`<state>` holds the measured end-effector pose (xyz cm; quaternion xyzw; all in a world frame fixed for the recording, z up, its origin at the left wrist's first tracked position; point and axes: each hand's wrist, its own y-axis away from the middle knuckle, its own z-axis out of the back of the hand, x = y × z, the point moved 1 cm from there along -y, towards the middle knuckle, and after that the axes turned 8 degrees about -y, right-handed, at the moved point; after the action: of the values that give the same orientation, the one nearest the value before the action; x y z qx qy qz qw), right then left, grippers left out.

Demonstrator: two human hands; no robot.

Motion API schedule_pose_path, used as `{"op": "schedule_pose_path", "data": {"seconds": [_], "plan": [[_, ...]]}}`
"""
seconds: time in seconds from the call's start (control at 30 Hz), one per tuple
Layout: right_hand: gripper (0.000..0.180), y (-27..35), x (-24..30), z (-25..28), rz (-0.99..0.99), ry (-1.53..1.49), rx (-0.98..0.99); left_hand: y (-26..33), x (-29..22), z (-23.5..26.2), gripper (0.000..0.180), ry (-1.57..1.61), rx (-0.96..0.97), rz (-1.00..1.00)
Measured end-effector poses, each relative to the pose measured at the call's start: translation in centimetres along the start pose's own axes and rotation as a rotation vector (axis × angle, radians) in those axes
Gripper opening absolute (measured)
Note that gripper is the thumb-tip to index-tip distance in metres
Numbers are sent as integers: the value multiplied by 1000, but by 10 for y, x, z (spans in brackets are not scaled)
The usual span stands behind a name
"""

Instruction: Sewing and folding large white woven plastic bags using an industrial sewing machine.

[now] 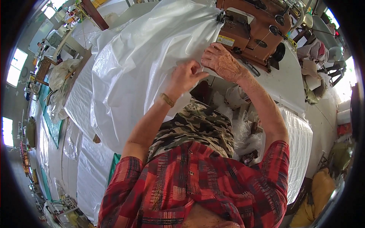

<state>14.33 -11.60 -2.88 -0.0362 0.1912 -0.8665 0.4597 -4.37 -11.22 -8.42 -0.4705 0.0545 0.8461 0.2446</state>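
A large white plastic sheet (129,57) spreads in folds over the work table and down toward my lap. Its far right corner runs up to the needle end of a brown sewing machine (251,30). My left hand (186,76) is at the sheet's right edge, fingers curled and thumb pointing right; it seems to pinch the edge, though the fingertips are slightly blurred. Close beside it, my right hand (224,62) has its fingers bent over the same edge, just in front of the machine. What lies under the right fingertips is hidden.
Scissors (251,67) lie on the table by the machine's base. Crumpled clear plastic (247,129) is bunched beside my lap. A stack of white sheeting (298,148) stands at the right, and cloths (313,53) hang beyond the table. More white sheeting (91,171) lies at the left.
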Motion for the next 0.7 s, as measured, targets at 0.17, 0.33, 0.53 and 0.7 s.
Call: {"op": "schedule_pose_path", "data": {"seconds": [0.17,0.33,0.53,0.7], "plan": [[17,-2,5,5,-1,30,-23,12,-38,-12,57,-525,-478,-335],[13,-6,4,2,-19,99,-54,13,-40,-15,57,-544,-547,-337],[15,-10,2,12,-68,-6,-28,14,-39,-9,50,-435,-494,-266],[17,-12,-20,24,-99,-262,-100,17,-39,-3,41,-257,-492,-283]]}}
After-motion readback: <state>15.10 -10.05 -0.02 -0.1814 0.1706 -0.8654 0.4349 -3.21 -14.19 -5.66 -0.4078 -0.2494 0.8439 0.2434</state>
